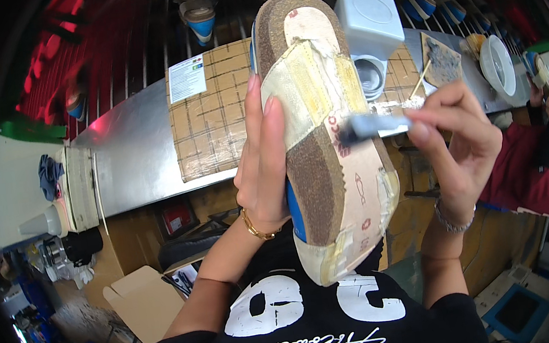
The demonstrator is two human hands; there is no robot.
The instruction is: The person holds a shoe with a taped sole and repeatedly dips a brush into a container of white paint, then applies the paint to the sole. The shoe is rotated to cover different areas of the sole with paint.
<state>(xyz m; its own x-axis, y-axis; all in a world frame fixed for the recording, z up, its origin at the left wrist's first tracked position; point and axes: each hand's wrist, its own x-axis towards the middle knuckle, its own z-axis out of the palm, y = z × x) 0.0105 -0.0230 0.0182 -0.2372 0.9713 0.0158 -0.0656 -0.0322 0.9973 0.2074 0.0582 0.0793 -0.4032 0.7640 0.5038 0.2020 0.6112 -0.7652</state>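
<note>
An unfinished shoe (pixel 320 186), bottom side up, is held in front of my chest with its underside facing me. It has a brown cork-like rim, a pale middle board, cream patches and a little blue at the side. My left hand (pixel 264 166) grips it along the left edge, fingers pressed to that side; the thumb is hidden. A small brush (pixel 378 126), smeared by motion, is pinched in my right hand (pixel 457 140). Its dark tip lies over the pale middle of the underside; whether it touches cannot be told.
Behind the shoe, a metal bench (pixel 127 158) carries a cardboard sheet (pixel 211 124), a white plastic container (pixel 371 21), a smeared board (pixel 441 57) and a white bowl (pixel 497 65). Other shoes (pixel 199 17) sit on the rack beyond. At right, a person in maroon (pixel 537 162) handles another shoe.
</note>
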